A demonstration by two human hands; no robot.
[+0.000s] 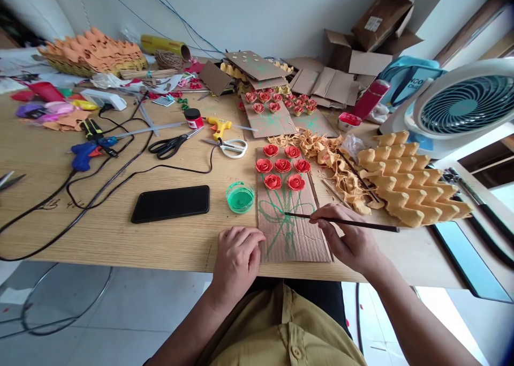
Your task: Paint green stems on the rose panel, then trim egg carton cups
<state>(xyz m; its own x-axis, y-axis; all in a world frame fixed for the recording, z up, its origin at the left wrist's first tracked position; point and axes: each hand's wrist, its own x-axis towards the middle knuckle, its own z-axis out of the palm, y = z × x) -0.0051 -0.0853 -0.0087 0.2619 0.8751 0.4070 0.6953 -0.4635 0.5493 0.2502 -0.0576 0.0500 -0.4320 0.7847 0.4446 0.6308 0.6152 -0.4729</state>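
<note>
My right hand (347,234) pinches a thin dark paintbrush (373,225), whose tip touches the painted green lines on a piece of cardboard (309,248). Several red paper roses (282,165) sit on the upper part of this cardboard. Below them, green strokes form stems and a bow-like shape. My left hand (237,253) lies at the cardboard's left edge, fingers bent and close together, with the fingertips against it. Just beyond that hand stands a small clear cup of green paint (240,198).
Left of the cup lie a black phone (171,203), scissors (172,143), and a blue glue gun (86,152) with trailing cords. Torn carton scraps (337,167), an egg-carton stack (409,181) and a fan (461,106) occupy the right. Finished-looking rose cardboards (277,122) lie behind.
</note>
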